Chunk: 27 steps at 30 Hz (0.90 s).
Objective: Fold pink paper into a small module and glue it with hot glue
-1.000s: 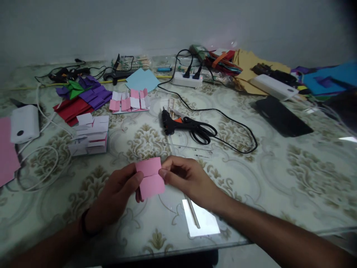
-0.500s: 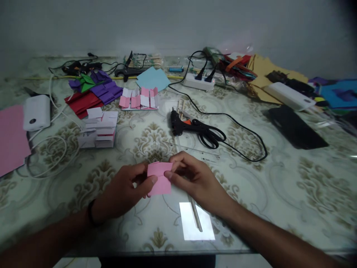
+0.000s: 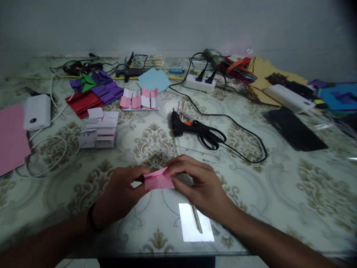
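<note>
A small folded pink paper (image 3: 158,180) lies low over the glass-topped table (image 3: 279,186), near its front edge. My left hand (image 3: 121,193) pinches its left side with fingers curled. My right hand (image 3: 196,184) grips its right side, thumb and fingers closed over the fold. The paper is tilted nearly flat, with a crease running across it.
Black scissors (image 3: 209,136) and a black glue gun (image 3: 178,124) with its cord lie just beyond my hands. Folded pink-white (image 3: 139,100), white (image 3: 99,132), purple (image 3: 107,91) and red (image 3: 82,102) paper pieces sit further left. A white power bank (image 3: 36,111), power strip (image 3: 199,83) and dark phone (image 3: 295,130) are around.
The pink paper went from upright and facing me to folded down nearly flat. Both hands sank toward the table with it and closed in on its sides.
</note>
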Motion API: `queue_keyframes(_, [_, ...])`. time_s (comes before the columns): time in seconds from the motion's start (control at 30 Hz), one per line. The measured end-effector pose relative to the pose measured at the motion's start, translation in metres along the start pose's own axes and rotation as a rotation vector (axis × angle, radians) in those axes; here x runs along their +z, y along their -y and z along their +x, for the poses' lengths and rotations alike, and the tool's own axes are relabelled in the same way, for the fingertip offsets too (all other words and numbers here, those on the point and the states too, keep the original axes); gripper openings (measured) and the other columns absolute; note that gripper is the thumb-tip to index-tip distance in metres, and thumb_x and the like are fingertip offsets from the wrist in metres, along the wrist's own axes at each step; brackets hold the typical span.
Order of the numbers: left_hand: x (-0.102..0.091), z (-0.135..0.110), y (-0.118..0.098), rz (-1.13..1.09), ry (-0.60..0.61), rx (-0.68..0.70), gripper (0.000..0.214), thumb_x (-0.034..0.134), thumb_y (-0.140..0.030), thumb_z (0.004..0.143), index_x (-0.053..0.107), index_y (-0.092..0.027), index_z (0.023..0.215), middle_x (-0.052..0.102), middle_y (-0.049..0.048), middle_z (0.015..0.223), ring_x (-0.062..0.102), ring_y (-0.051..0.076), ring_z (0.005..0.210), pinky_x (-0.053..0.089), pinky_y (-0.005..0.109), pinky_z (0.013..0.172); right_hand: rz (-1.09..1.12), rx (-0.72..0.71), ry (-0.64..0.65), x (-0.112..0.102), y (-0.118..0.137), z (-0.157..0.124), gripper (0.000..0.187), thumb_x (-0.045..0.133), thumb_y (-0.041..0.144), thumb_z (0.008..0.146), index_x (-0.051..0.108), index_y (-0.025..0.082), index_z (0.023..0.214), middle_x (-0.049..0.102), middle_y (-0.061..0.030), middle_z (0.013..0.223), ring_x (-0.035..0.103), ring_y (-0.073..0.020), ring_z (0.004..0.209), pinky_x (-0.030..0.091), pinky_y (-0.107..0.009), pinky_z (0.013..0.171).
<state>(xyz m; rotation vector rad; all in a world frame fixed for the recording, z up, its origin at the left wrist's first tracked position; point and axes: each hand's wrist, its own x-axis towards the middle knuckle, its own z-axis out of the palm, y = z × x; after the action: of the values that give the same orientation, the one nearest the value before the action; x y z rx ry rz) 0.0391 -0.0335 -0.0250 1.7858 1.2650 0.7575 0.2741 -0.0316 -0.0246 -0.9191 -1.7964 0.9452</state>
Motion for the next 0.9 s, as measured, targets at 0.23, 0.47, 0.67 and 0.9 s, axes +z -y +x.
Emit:
queue_keyframes(0.23, [0.0,-0.001,0.0,0.154,-0.046,0.143,0.017,0.068,-0.02,0.089,0.083,-0.02,0.082,0.076,-0.0031,0.063,0.065,0.011,0.054,0.044,0.021,0.059,0.064,0.057,0.011,0.001,0.0,-0.002,0.008,0.079,0.013,0.098,0.08,0.021,0.098,0.081,-0.0024,0.094,0.077,-0.0142,0.088,0.059,-0.024,0.083])
queue_keyframes(0.47, [0.003,0.001,-0.008,0.107,0.082,0.026,0.033,0.063,-0.028,0.09,0.055,-0.02,0.059,0.046,-0.0065,0.053,0.043,0.011,0.051,0.034,0.026,0.054,0.246,0.283,-0.016,0.012,-0.003,-0.005,0.014,0.086,0.029,0.095,0.075,0.023,0.091,0.078,0.001,0.086,0.073,-0.0138,0.08,0.056,-0.025,0.076])
queue_keyframes(0.67, [0.005,0.003,-0.01,0.009,0.204,-0.047,0.042,0.058,-0.036,0.096,0.048,-0.021,0.059,0.042,-0.0067,0.055,0.037,0.011,0.052,0.031,0.026,0.052,0.343,0.375,-0.013,0.013,-0.002,-0.003,0.023,0.088,0.039,0.093,0.072,0.023,0.099,0.076,0.0015,0.086,0.073,-0.0149,0.083,0.057,-0.027,0.081])
queue_keyframes(0.9, [0.003,0.003,-0.009,0.064,0.121,-0.05,0.029,0.064,-0.036,0.097,0.074,-0.022,0.074,0.071,-0.0021,0.062,0.061,0.016,0.058,0.045,0.026,0.057,0.263,0.387,0.064,0.007,0.004,0.003,0.032,0.08,0.05,0.099,0.078,0.02,0.088,0.078,-0.0013,0.08,0.07,-0.0158,0.075,0.055,-0.027,0.073])
